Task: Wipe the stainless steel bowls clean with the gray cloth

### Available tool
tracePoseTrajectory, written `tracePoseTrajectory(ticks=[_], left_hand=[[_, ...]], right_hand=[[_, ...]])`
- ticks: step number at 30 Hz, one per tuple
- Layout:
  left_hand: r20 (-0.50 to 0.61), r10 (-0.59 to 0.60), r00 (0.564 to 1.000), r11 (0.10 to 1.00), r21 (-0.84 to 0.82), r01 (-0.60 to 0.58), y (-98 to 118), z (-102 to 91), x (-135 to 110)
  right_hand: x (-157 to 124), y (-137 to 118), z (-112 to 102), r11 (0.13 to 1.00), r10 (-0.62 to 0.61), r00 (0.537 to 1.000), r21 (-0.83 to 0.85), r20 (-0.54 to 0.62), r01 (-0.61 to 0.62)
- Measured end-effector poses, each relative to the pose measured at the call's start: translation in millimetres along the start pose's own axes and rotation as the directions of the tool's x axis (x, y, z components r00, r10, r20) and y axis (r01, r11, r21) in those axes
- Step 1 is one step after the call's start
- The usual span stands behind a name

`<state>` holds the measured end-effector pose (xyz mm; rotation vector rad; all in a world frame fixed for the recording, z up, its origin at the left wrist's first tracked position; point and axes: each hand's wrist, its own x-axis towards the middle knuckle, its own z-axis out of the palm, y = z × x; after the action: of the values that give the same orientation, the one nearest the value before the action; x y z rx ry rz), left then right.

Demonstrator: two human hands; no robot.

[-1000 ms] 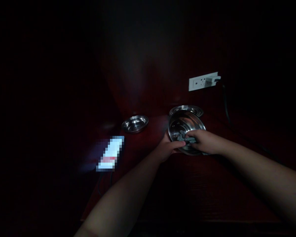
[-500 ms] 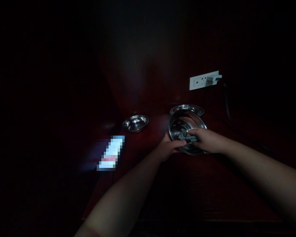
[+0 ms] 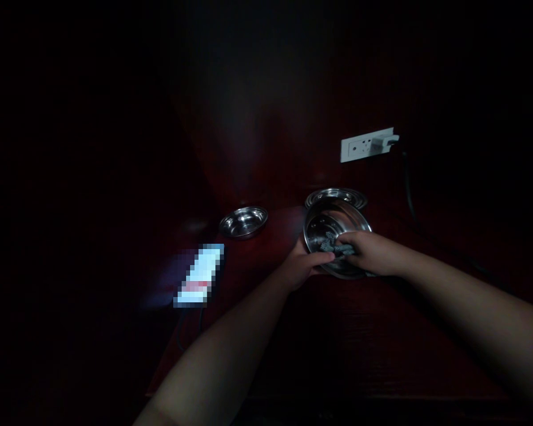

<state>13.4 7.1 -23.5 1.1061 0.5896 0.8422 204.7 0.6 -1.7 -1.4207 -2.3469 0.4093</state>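
Note:
The scene is very dark. My left hand (image 3: 305, 266) grips the near left rim of a steel bowl (image 3: 333, 222), holding it tilted toward me above a dark red wooden surface (image 3: 337, 331). My right hand (image 3: 369, 253) is closed on a grey cloth (image 3: 332, 244) pressed against the inside of that bowl. Behind the held bowl lies another steel dish (image 3: 336, 196), partly hidden by it.
A smaller steel bowl (image 3: 243, 221) sits to the left on the surface. A lit phone screen (image 3: 199, 275) lies further left, with a cable running off its near end. On the back wall a white socket (image 3: 359, 147) holds a plug (image 3: 385, 142) with a dark cord.
My right hand with the cloth has shifted slightly up and left inside the bowl. The bowl and my left hand stay almost still.

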Motion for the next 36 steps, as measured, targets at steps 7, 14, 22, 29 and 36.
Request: tracePoseTrajectory(ticks=[7, 14, 22, 29, 36], left_hand=[[0.016, 0.012, 1.000, 1.000, 0.007, -0.012, -0.3, -0.4, 0.2], [0.001, 0.006, 1.000, 1.000, 0.006, -0.006, -0.3, -0.2, 0.2], [-0.005, 0.002, 1.000, 1.000, -0.003, -0.002, -0.5, -0.2, 1.2], [-0.001, -0.003, 1.000, 1.000, -0.005, 0.003, 0.0, -0.4, 0.2], [0.004, -0.011, 1.000, 1.000, 0.006, 0.011, -0.7, -0.9, 0.5]], right_hand=[[-0.6, -1.9, -1.3, 1.000, -0.001, 1.000, -0.020, 0.002, 0.001], [-0.7, -0.5, -0.3, 1.000, -0.002, 1.000, -0.008, 0.007, 0.002], [-0.4, -1.3, -0.6, 1.000, 0.008, 1.000, -0.027, 0.012, -0.008], [-1.1, -4.9, -2.0, 0.999, 0.006, 1.000, -0.036, 0.016, -0.005], [0.9, -2.4, 0.5, 0.997, -0.006, 0.999, -0.083, -0.045, 0.003]])
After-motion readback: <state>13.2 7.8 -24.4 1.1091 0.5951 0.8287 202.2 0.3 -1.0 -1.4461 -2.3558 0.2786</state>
